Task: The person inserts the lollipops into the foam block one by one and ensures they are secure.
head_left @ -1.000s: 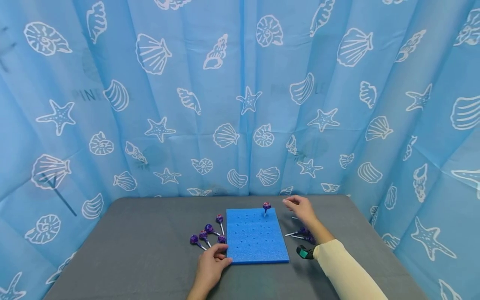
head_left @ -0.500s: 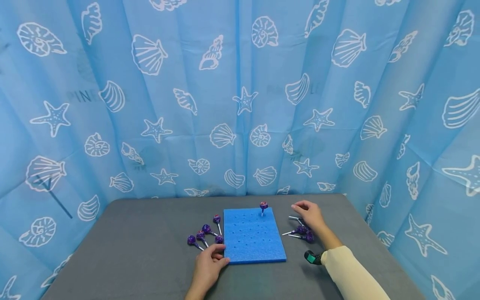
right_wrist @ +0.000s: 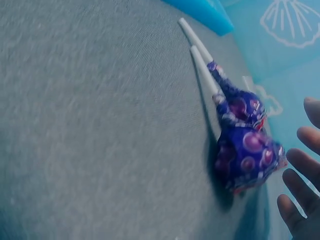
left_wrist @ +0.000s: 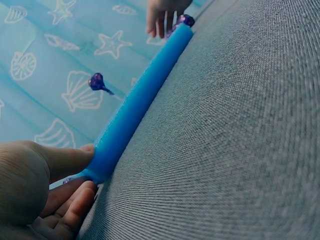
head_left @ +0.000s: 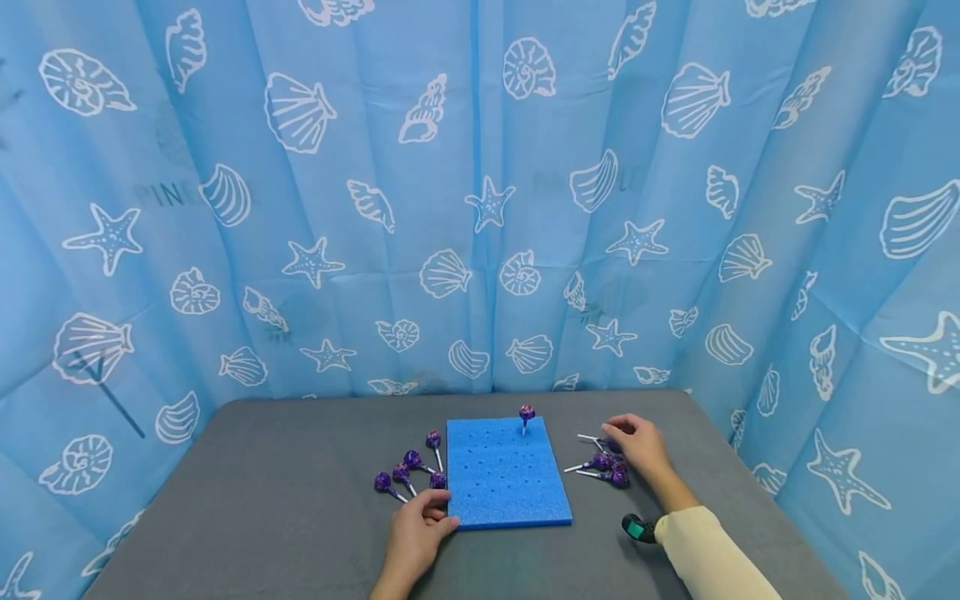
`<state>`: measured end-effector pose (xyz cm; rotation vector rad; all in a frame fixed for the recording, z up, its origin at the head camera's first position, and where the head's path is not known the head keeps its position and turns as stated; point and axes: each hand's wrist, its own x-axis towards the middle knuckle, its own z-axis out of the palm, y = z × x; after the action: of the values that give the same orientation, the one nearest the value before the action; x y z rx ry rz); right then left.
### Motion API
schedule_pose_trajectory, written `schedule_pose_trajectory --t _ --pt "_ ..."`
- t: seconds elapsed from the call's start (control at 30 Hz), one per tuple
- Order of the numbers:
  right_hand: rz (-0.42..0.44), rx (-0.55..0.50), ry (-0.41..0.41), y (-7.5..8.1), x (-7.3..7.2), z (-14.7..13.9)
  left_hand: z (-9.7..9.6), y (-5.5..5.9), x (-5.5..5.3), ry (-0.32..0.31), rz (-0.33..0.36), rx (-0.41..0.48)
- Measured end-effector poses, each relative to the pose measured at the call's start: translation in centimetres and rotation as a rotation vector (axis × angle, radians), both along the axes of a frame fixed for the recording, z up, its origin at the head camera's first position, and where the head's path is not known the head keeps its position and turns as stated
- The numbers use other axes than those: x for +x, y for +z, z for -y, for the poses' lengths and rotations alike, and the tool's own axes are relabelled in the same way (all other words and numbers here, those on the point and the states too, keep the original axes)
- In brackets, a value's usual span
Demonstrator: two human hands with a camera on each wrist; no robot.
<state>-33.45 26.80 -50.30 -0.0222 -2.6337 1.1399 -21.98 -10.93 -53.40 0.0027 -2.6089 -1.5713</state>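
Observation:
A blue foam board (head_left: 506, 504) dotted with small holes lies on the grey table. One purple-wrapped lollipop (head_left: 527, 412) stands upright in its far right part. My left hand (head_left: 415, 533) holds the board's near left corner, with the thumb on its front edge and the fingers at its side in the left wrist view. To the right of the board my right hand (head_left: 639, 448) hovers with spread fingers over the far end of a group of lollipops (head_left: 618, 477). Two of these, with white sticks, show large in the right wrist view, next to the fingertips (right_wrist: 296, 156).
Several more purple lollipops (head_left: 412, 459) lie left of the board, close to my left hand. A black device with a green patch (head_left: 638, 528) is at the right wrist. Behind the grey table (head_left: 300, 483) hangs a blue shell-print curtain (head_left: 405, 208).
My right hand has moved right and nearer, away from the upright lollipop and over the lollipops on the right. The left hand stays at the board's corner. The head view has shifted slightly.

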Motion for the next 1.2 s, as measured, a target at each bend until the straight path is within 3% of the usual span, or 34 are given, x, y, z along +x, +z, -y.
schedule_pose_trajectory --t 0.43,0.83,1.2 --pt "0.024 0.069 0.004 -1.2 0.6 -0.9 -0.2 -0.1 -0.2 0.018 0.048 0.007" --pt "-0.02 0.197 0.0 -1.6 0.7 -0.9 -0.1 -0.2 -0.2 0.004 0.024 0.006" --pt "0.006 0.255 -0.044 -1.8 0.5 -0.7 -0.1 0.0 -0.2 0.001 0.033 0.001"
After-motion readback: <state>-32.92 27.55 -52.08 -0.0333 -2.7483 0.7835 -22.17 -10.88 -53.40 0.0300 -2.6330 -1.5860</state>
